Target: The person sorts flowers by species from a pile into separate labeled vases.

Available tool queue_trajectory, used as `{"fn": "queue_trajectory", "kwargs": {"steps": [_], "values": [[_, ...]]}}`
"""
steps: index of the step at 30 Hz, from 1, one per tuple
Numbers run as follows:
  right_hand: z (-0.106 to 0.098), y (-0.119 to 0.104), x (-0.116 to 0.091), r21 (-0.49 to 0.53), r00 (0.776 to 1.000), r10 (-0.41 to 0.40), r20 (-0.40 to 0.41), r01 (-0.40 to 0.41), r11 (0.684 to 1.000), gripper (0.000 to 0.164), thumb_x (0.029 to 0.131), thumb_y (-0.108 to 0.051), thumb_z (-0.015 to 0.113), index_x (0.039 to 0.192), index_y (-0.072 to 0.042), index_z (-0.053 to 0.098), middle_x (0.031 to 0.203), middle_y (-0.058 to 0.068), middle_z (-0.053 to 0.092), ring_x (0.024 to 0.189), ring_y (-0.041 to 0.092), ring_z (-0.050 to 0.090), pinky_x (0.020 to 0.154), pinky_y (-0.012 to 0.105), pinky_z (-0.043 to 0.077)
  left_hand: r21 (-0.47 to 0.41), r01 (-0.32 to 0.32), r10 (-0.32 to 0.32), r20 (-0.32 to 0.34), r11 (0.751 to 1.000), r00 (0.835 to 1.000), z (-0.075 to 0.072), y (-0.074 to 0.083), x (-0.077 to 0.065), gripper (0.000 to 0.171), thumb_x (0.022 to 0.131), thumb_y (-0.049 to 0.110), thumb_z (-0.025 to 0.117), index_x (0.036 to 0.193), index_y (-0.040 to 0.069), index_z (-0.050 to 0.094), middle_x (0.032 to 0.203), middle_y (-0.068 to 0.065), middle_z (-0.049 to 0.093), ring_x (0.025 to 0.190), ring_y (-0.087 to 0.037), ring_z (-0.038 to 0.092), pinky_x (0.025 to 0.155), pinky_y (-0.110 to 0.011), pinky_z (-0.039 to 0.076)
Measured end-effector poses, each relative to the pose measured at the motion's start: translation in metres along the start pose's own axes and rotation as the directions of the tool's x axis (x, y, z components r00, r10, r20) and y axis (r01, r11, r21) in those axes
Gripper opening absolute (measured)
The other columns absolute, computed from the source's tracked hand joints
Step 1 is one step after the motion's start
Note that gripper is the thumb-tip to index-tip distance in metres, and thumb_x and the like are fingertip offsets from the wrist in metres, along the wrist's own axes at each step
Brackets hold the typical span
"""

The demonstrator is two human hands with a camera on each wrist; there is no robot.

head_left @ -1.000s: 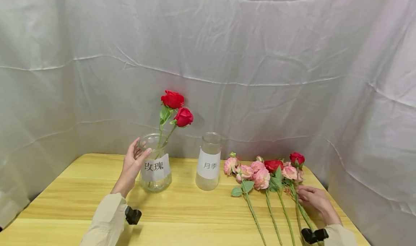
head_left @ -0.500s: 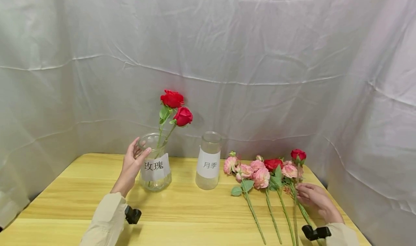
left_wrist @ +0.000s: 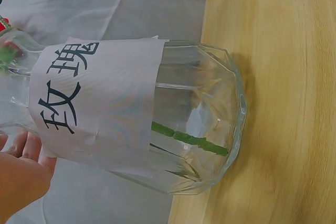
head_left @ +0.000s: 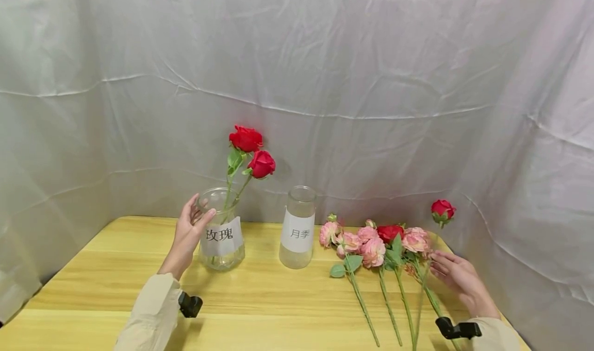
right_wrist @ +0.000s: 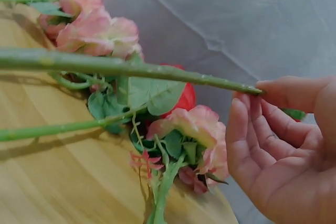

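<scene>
My left hand (head_left: pixel 187 237) holds the neck of a wide glass vase (head_left: pixel 221 261) at its left side, thumb in front. The vase stands upright with a paper label (left_wrist: pixel 100 100) and two red roses (head_left: pixel 246 139) inside. At the right, my right hand (head_left: pixel 461 280) pinches the stem (right_wrist: pixel 157 71) of a red rose (head_left: pixel 442 211) between thumb and fingertips. That bloom stands above the other flowers, and its stem slants down toward the table's front. Nearest the right hand lies a pink flower (head_left: pixel 416 240) with a green stem.
A narrower labelled glass vase (head_left: pixel 297 261) stands mid-table, with no flowers in it. Several pink flowers (head_left: pixel 373 253) and a red rose (head_left: pixel 390 233) lie on the wooden table (head_left: pixel 260 310), stems toward the front. Grey cloth (head_left: pixel 325 83) hangs behind and at both sides.
The right hand has moved slightly right with the pinched rose; its bloom has risen and shifted right, away from the pink flowers. The left hand stays on the vase.
</scene>
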State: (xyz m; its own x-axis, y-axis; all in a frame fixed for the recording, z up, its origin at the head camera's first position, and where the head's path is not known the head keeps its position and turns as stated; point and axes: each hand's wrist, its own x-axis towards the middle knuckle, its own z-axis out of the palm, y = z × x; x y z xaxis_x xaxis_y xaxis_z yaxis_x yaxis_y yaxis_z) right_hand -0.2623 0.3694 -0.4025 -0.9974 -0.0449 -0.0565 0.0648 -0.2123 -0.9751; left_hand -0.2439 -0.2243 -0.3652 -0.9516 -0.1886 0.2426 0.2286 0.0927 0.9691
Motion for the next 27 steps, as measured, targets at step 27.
{"fn": "queue_trajectory", "kwargs": {"steps": [27], "values": [[0.044, 0.014, 0.008, 0.062, 0.992, -0.113, 0.05, 0.11, 0.992, 0.022, 0.1, 0.001, 0.046, 0.092, -0.009, 0.064, 0.09, -0.001, 0.062, 0.084, 0.01, 0.062, 0.079, 0.023, 0.052, 0.01, 0.009, -0.009, 0.006, 1.0, 1.0, -0.001, -0.002, 0.001, 0.078, 0.1, 0.023, 0.054, 0.156, 0.012, 0.001, 0.157, -0.017, 0.021, 0.142, -0.032, 0.018, 0.116, -0.044, 0.017]]}}
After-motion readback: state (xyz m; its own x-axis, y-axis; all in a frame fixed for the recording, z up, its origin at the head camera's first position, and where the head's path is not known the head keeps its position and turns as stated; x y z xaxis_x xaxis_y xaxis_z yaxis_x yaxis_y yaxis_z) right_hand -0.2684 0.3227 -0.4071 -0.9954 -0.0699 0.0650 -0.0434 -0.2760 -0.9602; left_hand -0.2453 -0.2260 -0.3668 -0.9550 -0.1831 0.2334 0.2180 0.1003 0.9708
